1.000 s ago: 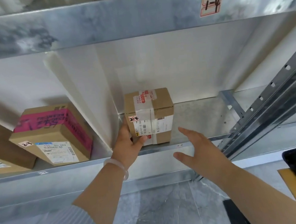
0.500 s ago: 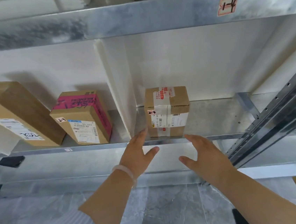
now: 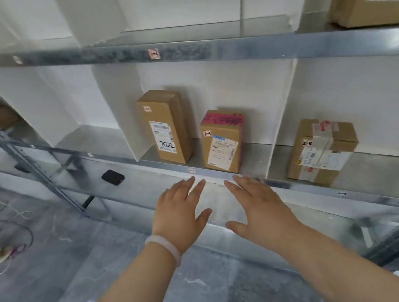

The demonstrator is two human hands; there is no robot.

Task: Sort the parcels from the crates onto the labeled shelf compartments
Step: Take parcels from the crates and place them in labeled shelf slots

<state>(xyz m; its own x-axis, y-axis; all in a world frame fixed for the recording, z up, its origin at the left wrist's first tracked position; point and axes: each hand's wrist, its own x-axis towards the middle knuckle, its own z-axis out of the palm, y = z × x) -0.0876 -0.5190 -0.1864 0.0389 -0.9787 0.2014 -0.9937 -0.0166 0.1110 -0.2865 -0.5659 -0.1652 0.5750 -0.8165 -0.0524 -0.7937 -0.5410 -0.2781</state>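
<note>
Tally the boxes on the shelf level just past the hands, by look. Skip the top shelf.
Plain brown box: 1
Pink-topped box: 1
Taped-over box: 1
Total: 3

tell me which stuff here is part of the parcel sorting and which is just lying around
Part of the job:
tall parcel
pink-taped parcel, in the same compartment as the tall one
taped parcel, one compartment to the right
shelf
left hand and right hand, both empty

Just lying about:
small black object below the shelf
cables on the floor
</note>
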